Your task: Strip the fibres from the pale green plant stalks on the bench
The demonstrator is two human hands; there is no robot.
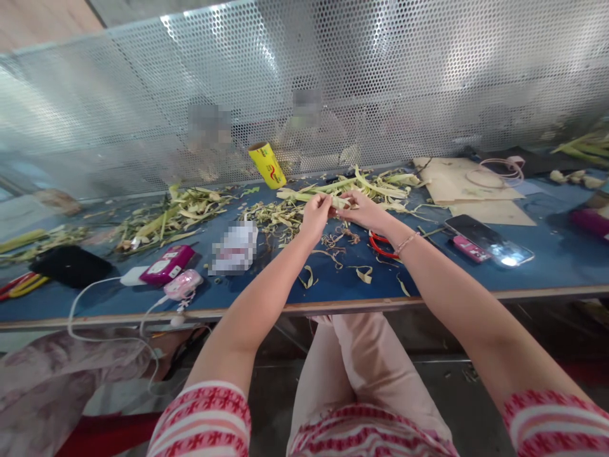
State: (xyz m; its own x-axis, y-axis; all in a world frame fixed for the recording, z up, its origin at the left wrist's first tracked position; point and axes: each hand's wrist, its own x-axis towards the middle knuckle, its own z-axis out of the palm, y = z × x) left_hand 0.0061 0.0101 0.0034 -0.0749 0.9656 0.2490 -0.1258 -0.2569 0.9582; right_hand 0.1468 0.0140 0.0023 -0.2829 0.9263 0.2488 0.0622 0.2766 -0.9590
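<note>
Both hands meet over the blue table (266, 285), at a pile of pale green leafy scraps (380, 184). My left hand (318, 214) has its fingers pinched on one end of a pale green plant piece (340, 202). The fingers of my right hand (364, 211) are closed on the other end of that same piece. Just below the hands lie brownish stringy bits (340, 238). Red-handled scissors (380, 244) rest partly under my right wrist.
A yellow tube (267, 165) leans by the perforated metal screen (143, 114). Phone (490, 240) and brown paper (466, 181) lie right; magenta box (170, 264), white cable (78, 301), black pouch (71, 266) and another scrap pile (176, 216) lie left. A person's leg (71, 374) shows lower left.
</note>
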